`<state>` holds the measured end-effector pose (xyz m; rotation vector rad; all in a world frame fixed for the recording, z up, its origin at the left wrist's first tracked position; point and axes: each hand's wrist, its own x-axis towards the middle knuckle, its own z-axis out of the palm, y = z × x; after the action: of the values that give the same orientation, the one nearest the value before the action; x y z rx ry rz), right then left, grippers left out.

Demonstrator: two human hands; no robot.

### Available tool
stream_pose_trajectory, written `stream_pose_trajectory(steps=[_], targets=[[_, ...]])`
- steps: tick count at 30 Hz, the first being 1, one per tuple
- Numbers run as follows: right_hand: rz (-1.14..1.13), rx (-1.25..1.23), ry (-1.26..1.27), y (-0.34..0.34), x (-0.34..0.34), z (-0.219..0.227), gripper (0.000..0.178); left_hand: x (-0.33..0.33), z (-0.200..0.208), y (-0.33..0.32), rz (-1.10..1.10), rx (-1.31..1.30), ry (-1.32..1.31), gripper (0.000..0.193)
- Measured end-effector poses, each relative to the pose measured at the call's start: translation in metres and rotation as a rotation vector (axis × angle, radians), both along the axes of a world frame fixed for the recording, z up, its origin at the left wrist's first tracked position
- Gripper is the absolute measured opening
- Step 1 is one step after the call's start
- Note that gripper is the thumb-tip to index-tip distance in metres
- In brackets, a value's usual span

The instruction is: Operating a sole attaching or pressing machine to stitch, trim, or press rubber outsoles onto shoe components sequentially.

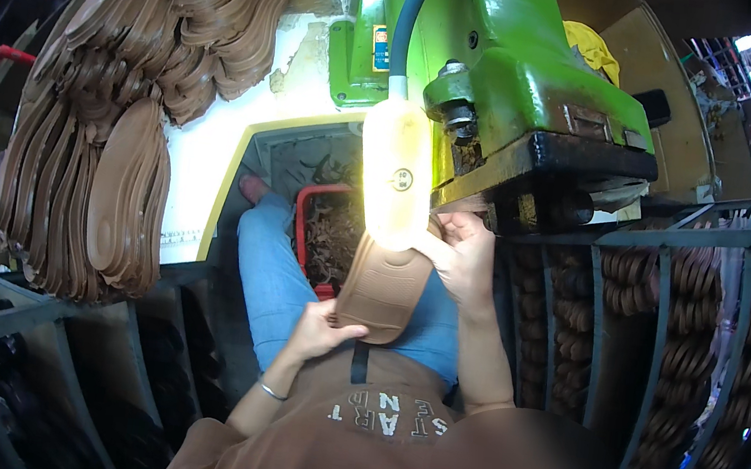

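A brown shoe sole (380,293) lies slanted above my lap, between my two hands. At its near end, my left hand (323,329) is closed on the edge, with the thumb over the upper face. My right hand (467,253) grips its far end, close under the head of a green machine (526,75). A bright work lamp (398,167) hangs in front of the machine and covers part of the sole's far end and some of my right fingers. Whether the sole touches the machine is hidden.
Stacks of brown soles (129,195) rest on the white tabletop (193,156) at left. Below, a red bin (304,226) holds brown scraps. Metal racks (654,334) filled with soles stand at right; another rack (65,356) is at lower left. A cardboard box (686,113) sits behind the machine.
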<state>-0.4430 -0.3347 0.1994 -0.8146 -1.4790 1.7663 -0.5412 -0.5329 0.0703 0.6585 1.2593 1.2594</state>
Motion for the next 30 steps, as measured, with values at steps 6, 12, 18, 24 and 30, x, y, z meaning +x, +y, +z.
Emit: stream_pose_trajectory(steps=[6,12,18,24,30], targets=[[-0.236,0.394,-0.411,0.037,0.104,0.016,0.021,-0.044,0.058,0.035,0.003,0.147,0.549,0.025],[-0.873,0.167,0.223,0.072,0.154,0.028,0.034,-0.159,0.121,-0.005,0.676,-0.048,1.579,0.028],[-0.398,-0.397,0.988,0.121,0.016,-0.01,0.035,-0.211,0.114,-0.066,0.72,-0.599,1.817,0.05],[-0.385,-0.684,1.083,0.203,-0.055,-0.05,0.04,-0.211,0.107,-0.064,0.817,-0.469,1.757,0.051],[-0.156,-0.514,0.577,0.138,0.02,-0.065,0.056,-0.176,0.135,-0.073,1.018,-0.237,1.717,0.044]])
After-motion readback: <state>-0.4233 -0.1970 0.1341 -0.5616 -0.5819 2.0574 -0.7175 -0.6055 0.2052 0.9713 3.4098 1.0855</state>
